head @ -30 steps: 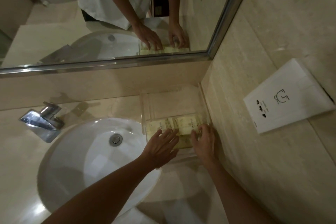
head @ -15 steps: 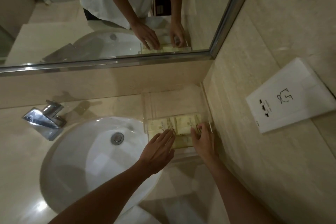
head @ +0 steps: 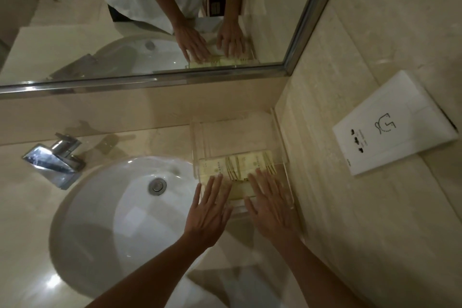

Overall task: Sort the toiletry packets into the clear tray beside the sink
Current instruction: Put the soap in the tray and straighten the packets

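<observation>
A clear tray (head: 197, 137) sits on the counter in the corner, between the sink and the right wall. Several pale yellow toiletry packets (head: 240, 165) lie side by side in its near half; its far half holds nothing. My left hand (head: 208, 212) is flat with straight, spread fingers, fingertips at the near edge of the left packets. My right hand (head: 268, 204) is also flat with straight fingers, lying over the tray's near right part with fingertips on the packets. Neither hand grips anything.
A white oval sink (head: 107, 222) with a metal drain (head: 157, 185) lies left of the tray, a chrome tap (head: 53, 157) behind it. A mirror (head: 75, 20) runs along the back wall. A white socket plate (head: 395, 125) is on the right wall.
Both hands have drawn back toward me and flattened out. The right hand, earlier curled at the packets near the tray's right side, now lies with straight fingers. The packets stay in place.
</observation>
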`<state>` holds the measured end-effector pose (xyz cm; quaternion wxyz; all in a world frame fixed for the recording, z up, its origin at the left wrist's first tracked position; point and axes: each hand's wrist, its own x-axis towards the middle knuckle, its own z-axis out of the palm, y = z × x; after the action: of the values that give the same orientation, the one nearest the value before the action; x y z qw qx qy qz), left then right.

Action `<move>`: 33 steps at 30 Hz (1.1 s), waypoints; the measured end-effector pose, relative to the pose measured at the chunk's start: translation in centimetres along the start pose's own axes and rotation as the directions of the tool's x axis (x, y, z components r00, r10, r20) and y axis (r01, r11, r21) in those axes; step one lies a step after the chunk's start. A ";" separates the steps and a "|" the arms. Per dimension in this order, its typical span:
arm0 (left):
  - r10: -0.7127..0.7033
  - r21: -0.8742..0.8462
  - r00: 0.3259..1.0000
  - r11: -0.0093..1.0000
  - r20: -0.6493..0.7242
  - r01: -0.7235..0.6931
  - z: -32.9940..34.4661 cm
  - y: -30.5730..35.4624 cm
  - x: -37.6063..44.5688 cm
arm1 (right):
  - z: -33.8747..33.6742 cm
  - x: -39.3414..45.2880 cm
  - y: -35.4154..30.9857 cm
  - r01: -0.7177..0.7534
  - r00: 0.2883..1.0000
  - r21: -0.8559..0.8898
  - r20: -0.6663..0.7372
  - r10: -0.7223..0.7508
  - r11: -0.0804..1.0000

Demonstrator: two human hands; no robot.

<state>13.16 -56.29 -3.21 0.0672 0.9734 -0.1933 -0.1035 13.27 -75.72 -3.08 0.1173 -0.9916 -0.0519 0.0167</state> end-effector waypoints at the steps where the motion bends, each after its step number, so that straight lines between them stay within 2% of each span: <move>1: -0.030 -0.004 0.999 1.000 0.015 0.030 0.3 0.2 -0.3 | 0.4 -0.3 0.1 0.022 0.999 0.000 0.039 -0.022 1.000; 5: -0.047 0.024 0.997 0.999 0.054 0.046 1.6 0.1 -1.1 | 0.9 -0.5 1.2 0.011 0.994 -0.007 0.111 -0.011 1.000; 10: -0.024 -0.034 0.999 0.999 0.021 0.025 1.1 0.4 -1.2 | -0.2 -1.1 2.0 -0.030 0.996 -0.044 0.084 0.033 0.999; 15: -0.048 -0.027 0.999 0.999 -0.015 0.047 0.3 1.6 0.3 | 0.2 -0.2 0.2 0.039 0.990 -0.043 0.138 -0.033 0.998; 19: -0.057 -0.023 0.998 0.998 0.004 0.057 0.6 0.8 0.8 | 1.2 0.4 -0.5 0.041 0.984 -0.021 0.173 -0.036 0.999; 24: 0.019 -0.014 1.000 1.000 -0.015 -0.020 0.1 0.0 -0.1 | -0.2 -0.3 0.1 0.058 0.990 0.042 0.125 -0.063 0.997; 28: 0.157 0.039 0.987 0.987 0.033 -0.158 1.4 -0.6 -1.6 | -0.5 -1.6 2.1 0.041 0.993 -0.063 0.114 -0.034 0.997; 33: 0.182 0.049 0.982 0.982 0.045 -0.184 2.1 -1.6 -1.7 | 0.1 -2.6 2.5 -0.021 0.993 -0.094 0.114 0.032 0.995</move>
<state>11.71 -54.33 -5.19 0.0467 0.9506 -0.2858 -0.1114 10.95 -78.41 -3.69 0.0677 -0.9939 -0.0461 0.0732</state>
